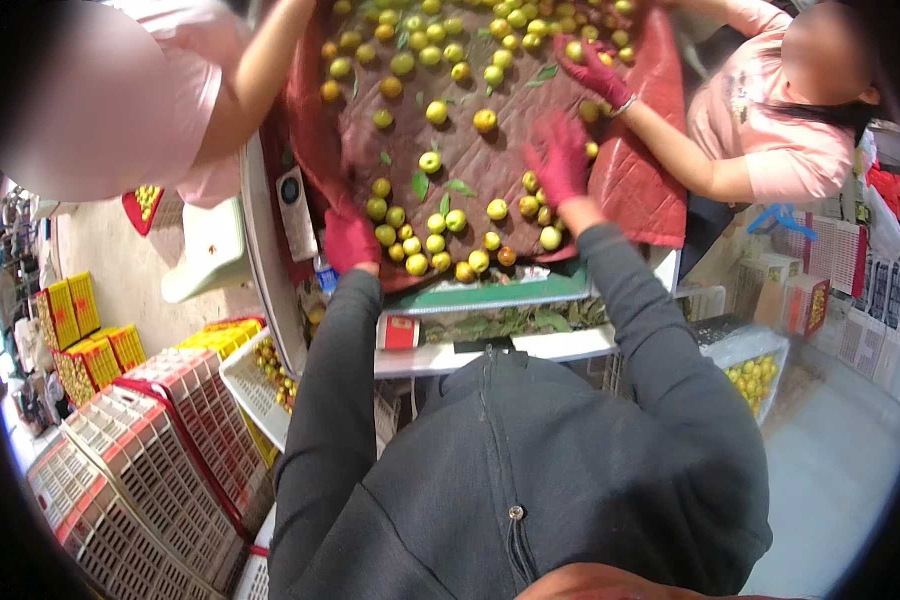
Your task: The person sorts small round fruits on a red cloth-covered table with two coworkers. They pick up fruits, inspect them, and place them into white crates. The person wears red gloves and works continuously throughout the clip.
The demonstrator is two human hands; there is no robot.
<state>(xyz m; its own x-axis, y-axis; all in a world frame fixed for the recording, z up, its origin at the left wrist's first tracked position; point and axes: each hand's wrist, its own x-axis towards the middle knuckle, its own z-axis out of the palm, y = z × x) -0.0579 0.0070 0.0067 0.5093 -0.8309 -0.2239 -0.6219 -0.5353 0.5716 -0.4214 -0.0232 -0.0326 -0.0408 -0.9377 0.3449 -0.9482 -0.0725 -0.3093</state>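
Observation:
Round yellow-green fruits that look like jujubes (430,161), some browned, lie scattered with loose green leaves (420,185) over a dark red quilted cloth (390,161). My left hand (352,238), in a red glove, rests at the cloth's near left edge beside a cluster of fruits. Its fingers are tucked out of sight, so its grip is unclear. Over the right part of the cloth is my right hand (559,161), also red-gloved and blurred. Its fingers are spread, with no fruit visible in them, and a few fruits lie just below it.
Across on the right, a co-worker's gloved hand (592,71) touches fruits; another person's arm (274,64) reaches in at left. A bottle (325,274) stands by my left wrist. Leaves fill a trough (510,321) before me. Stacked crates (142,435) stand left; a fruit crate (776,367) stands right.

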